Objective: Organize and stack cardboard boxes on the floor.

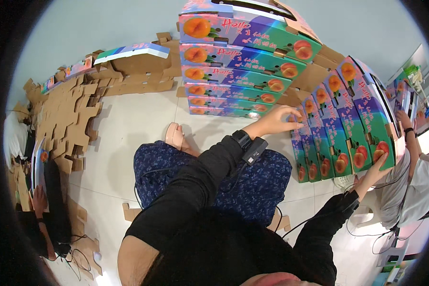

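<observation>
Bright, even indoor light is filling the round fisheye view, and the black rim is cutting off every corner. Soft shadows are falling on the pale floor tiles (128, 124) toward seven o'clock of the seated person. Glare is washing out the area near three o'clock. Straight edges of the stacked printed cartons (233, 71) are bending near twelve o'clock. Detail is staying sharp centrally and softening toward the rim.

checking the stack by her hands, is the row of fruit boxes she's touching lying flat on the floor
No, the row of fruit boxes stands on edge, leaning, with the left hand on its top edge and the right hand against its near end.
</observation>
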Motion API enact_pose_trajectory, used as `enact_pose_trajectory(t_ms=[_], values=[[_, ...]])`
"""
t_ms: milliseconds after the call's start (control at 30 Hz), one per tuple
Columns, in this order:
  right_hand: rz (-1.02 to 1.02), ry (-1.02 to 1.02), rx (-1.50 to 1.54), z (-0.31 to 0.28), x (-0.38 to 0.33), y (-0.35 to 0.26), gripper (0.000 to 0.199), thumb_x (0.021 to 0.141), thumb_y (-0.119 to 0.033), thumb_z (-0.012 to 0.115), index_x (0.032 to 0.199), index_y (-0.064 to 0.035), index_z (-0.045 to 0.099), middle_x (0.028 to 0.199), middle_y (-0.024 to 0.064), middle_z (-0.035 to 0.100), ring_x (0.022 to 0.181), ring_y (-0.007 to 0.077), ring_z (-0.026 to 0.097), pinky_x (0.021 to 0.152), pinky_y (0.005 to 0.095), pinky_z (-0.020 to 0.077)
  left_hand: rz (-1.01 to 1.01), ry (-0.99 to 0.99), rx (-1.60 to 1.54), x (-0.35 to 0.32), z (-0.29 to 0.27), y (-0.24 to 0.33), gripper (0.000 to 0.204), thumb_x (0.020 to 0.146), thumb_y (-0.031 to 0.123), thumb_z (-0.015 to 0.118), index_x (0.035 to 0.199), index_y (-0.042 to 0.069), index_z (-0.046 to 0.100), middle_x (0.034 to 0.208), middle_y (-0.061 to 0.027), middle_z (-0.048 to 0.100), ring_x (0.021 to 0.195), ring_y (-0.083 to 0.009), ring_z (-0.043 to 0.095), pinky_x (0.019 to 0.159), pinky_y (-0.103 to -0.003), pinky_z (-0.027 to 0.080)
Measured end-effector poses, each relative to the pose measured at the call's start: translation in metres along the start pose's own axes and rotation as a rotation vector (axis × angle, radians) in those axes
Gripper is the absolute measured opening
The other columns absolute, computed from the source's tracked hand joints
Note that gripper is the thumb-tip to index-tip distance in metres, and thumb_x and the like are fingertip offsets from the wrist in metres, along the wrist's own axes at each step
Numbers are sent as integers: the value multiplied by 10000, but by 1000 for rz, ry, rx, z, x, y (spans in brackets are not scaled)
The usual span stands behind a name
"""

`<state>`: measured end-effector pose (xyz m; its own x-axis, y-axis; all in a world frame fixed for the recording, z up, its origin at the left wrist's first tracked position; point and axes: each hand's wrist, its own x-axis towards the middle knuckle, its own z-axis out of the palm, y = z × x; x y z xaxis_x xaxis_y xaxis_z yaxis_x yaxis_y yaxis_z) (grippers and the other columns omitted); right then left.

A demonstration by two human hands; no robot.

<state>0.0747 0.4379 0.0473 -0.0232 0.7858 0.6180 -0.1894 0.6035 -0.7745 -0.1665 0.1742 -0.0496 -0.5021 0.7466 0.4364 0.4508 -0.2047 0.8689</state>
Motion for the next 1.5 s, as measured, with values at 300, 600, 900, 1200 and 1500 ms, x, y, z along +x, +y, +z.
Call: enact_pose_trajectory(t_ms=[300,600,900,1200,1500], values=[[-170,60,-199,6,5,20,589,892,-313,613,1301,54,400,1276,188,499,1136,255,512,977,352,389,-51,-35,27,-27,-2,-1,374,782,324,718,1063,89,644,1115,-83,592,1128,-215,507,976,-341,367],[-186,58,-173,4,1,26,647,891,-307,611,1337,79,347,1329,211,446,1195,265,468,1017,340,340,-171,-184,104,-72,-27,-7,435,821,360,664,1123,51,614,1117,-120,608,1076,-232,558,927,-344,419],[-685,193,-794,37,-94,36,718,813,-325,630,1354,49,341,1401,225,347,1311,381,279,1063,529,207,-640,-515,327,-130,-104,-24,608,840,469,571,1206,-16,552,1142,-166,617,1007,-261,596,874,-345,448],[190,-644,210,230,-106,3,791,872,-494,556,1423,-29,232,1438,166,290,1323,306,303,1054,426,283,-273,1183,618,-110,-254,36,555,924,393,456,1302,-14,446,1234,-210,552,1179,-341,495,1000,-387,371],[700,-758,840,338,-71,-28,663,900,-637,352,1318,-126,421,1253,48,512,1145,214,488,988,368,393,-220,770,-347,-17,-278,101,572,926,491,340,1240,48,518,1144,-124,612,1060,-272,594,862,-366,493]])
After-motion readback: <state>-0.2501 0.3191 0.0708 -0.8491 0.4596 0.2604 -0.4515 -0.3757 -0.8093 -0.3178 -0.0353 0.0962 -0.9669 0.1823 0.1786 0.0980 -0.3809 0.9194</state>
